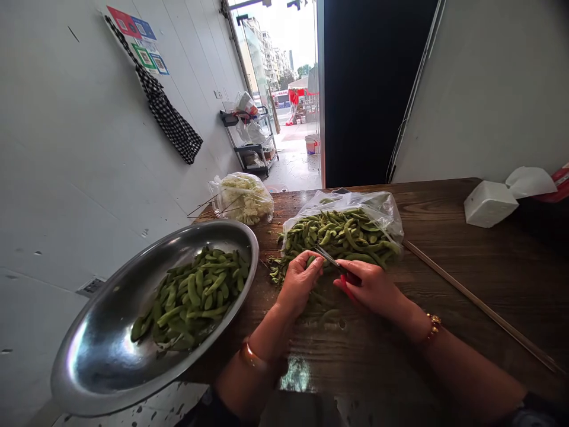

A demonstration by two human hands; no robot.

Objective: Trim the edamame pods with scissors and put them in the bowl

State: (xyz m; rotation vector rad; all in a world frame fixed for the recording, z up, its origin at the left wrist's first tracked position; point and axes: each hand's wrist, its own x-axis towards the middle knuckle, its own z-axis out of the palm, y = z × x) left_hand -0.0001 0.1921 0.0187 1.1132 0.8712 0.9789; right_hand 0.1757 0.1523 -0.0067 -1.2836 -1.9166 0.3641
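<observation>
Left hand: person's left hand (299, 286), thumb and fingers pinched together on one green pod (311, 261), above the middle of the table (444, 279).
Right hand: person's right hand (372, 286), fingers closed round the red handles of scissors (328, 255); blades point at the left fingertips; whether the blades are parted, cannot tell.
Bagged pods: heap of green pods (347, 234) in an open clear plastic bag (387, 207), near the table's far edge, just beyond both hands.
Loose bits: small green scraps (276, 274), beside the bag's left side.
Bowl: large steel bowl (95, 350), tilted in view, across the table's left edge; more pods (200, 293) inside, toward its right side.
Cauliflower: pale florets (244, 198), in clear plastic, far left corner.
Stick: slim wooden stick (471, 296), slanting from the bag toward the right edge.
Box: white box (489, 204), far right corner.
</observation>
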